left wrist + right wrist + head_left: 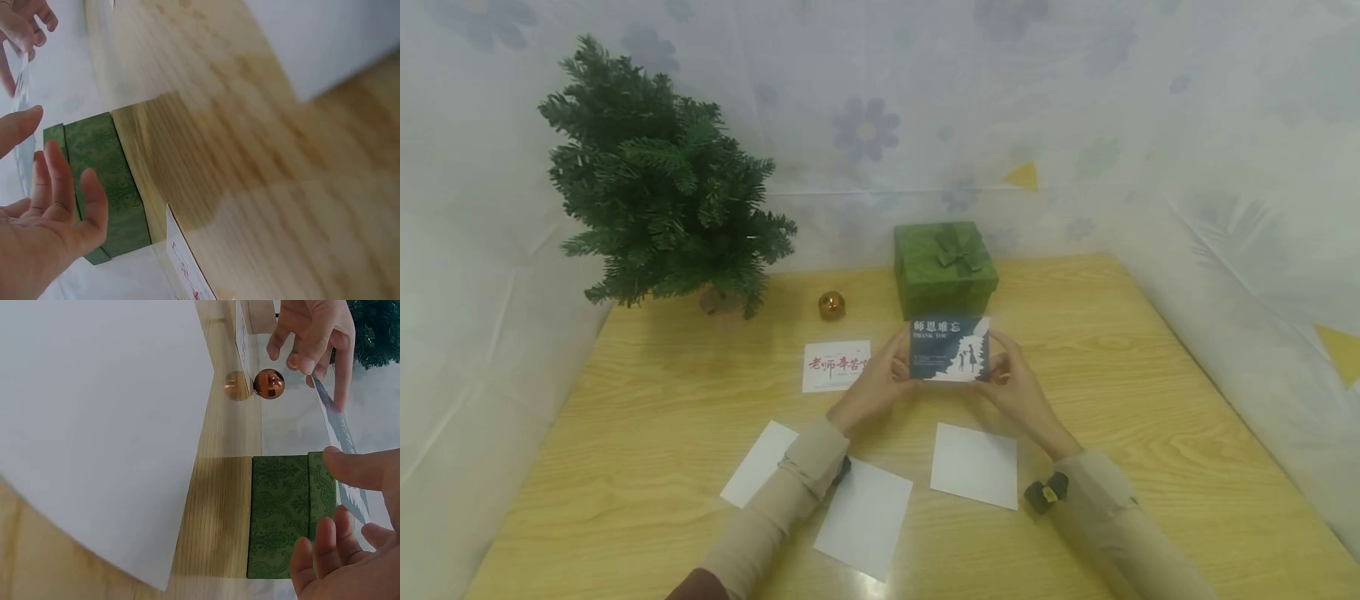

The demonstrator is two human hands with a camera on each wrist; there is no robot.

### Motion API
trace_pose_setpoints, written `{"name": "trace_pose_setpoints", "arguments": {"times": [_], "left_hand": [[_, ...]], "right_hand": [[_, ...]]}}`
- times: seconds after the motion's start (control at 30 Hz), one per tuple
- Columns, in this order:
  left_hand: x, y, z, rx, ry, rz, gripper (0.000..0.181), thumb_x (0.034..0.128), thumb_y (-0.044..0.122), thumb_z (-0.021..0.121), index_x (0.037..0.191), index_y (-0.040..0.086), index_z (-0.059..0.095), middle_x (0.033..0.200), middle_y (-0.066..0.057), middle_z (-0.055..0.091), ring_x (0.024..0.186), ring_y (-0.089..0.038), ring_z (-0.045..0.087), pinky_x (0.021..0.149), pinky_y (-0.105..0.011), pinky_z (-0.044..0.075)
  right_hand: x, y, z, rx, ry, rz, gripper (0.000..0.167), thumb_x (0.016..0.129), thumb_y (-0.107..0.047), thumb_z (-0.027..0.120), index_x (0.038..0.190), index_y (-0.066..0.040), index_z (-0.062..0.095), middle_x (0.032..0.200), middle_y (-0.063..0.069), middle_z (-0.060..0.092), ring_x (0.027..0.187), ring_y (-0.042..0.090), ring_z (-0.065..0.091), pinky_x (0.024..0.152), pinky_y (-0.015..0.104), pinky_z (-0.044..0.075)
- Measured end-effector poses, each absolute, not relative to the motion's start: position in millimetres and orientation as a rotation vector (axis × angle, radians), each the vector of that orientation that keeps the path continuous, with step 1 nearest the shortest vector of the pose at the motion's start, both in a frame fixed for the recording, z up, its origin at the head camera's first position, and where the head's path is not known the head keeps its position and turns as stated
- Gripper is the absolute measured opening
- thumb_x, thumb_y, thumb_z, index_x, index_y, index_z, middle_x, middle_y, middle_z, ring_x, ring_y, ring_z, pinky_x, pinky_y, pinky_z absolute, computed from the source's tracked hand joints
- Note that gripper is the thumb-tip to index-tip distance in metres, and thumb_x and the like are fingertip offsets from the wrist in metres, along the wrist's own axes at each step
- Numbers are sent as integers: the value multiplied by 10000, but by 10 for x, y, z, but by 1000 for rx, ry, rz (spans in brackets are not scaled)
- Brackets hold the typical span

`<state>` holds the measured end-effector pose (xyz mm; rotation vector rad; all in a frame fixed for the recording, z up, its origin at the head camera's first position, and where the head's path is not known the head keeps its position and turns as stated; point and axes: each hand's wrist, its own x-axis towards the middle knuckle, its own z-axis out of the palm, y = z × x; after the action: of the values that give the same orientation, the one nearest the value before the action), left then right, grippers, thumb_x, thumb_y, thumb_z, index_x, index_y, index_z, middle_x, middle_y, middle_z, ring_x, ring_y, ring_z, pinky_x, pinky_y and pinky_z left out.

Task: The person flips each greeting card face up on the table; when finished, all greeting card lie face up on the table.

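A dark blue greeting card (950,350) with white lettering reading "THANK YOU" and white figures is held up above the table in the head view. My left hand (883,377) pinches its left edge between thumb and fingers. At the opposite edge, my right hand (1011,379) pinches the card the same way. In the right wrist view the card (342,437) is seen nearly edge-on between both hands. Just behind it stands a green gift box (946,271) with a bow on its lid, its lower front partly hidden by the card.
A white card with red writing (831,367) lies left of my hands. Nearer lie white cards (862,518), (974,465) and another (760,462) partly under my left sleeve. An orange shiny ball (832,306) and a small green tree (662,183) stand at the back.
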<state>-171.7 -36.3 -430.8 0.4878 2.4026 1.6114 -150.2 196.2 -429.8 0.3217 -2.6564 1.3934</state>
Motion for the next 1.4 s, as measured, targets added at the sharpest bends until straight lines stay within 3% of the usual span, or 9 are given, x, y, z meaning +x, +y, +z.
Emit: {"name": "trace_pose_setpoints", "arguments": {"times": [0.1,0.2,0.33,0.5,0.67,0.87,1.23,1.4], "left_hand": [[-1723,-392,-4304,471,2431,1597,873,818,33,698,1522,152,196,1169,-174,564,988,-272,587,870,-379,516],[-1728,-417,-4322,443,2449,1603,830,817,34,695,1507,131,244,1323,-171,516,1111,-303,560,962,-426,468],[-1734,-426,-4345,417,2465,1619,786,793,20,699,1474,75,311,1449,-155,415,1256,-330,468,1057,-464,378],[-1762,-402,-4352,247,2570,1471,749,748,33,715,1427,64,399,1329,-165,540,1241,-362,469,1069,-576,298],[-1805,-398,-4385,37,2627,1278,754,734,97,747,1414,98,422,1260,-157,589,1220,-394,458,1047,-686,171],[-1834,-408,-4413,-16,2647,1158,775,744,167,761,1425,83,401,1335,-189,507,1258,-420,380,1052,-662,197],[-1831,-390,-4425,-18,2687,1023,717,727,169,761,1371,55,469,1323,-258,473,1215,-453,379,1012,-615,269],[-1825,-377,-4401,-21,2702,977,649,726,169,763,1311,34,515,1277,-256,489,1174,-438,396,987,-596,299]], "right_hand": [[-1580,1954,-4319,347,-2690,1403,810,746,68,738,1432,4,312,838,149,558,804,223,529,796,367,529],[-1664,1937,-4350,399,-2719,1422,761,770,31,729,1420,35,333,828,154,540,774,219,518,716,300,508],[-1718,1886,-4405,386,-2771,1638,733,816,-10,695,1448,-48,325,918,175,513,800,250,523,679,314,506],[-1753,1794,-4509,240,-2809,1889,719,853,-35,653,1471,-179,316,1032,179,514,860,286,557,694,370,537],[-1788,1715,-4576,129,-2831,1931,668,864,-85,647,1455,-153,343,1059,153,557,908,269,556,743,361,525],[-1809,1666,-4578,101,-2848,1893,616,858,-87,654,1414,-88,387,1101,144,560,938,255,556,785,345,516],[-1816,1647,-4591,203,-2901,1805,537,872,-65,627,1375,-43,442,1179,123,596,1050,254,578,906,364,506],[-1841,1641,-4588,236,-2960,1643,523,861,-90,650,1347,-18,472,1187,143,604,1087,287,567,953,428,474]]}}
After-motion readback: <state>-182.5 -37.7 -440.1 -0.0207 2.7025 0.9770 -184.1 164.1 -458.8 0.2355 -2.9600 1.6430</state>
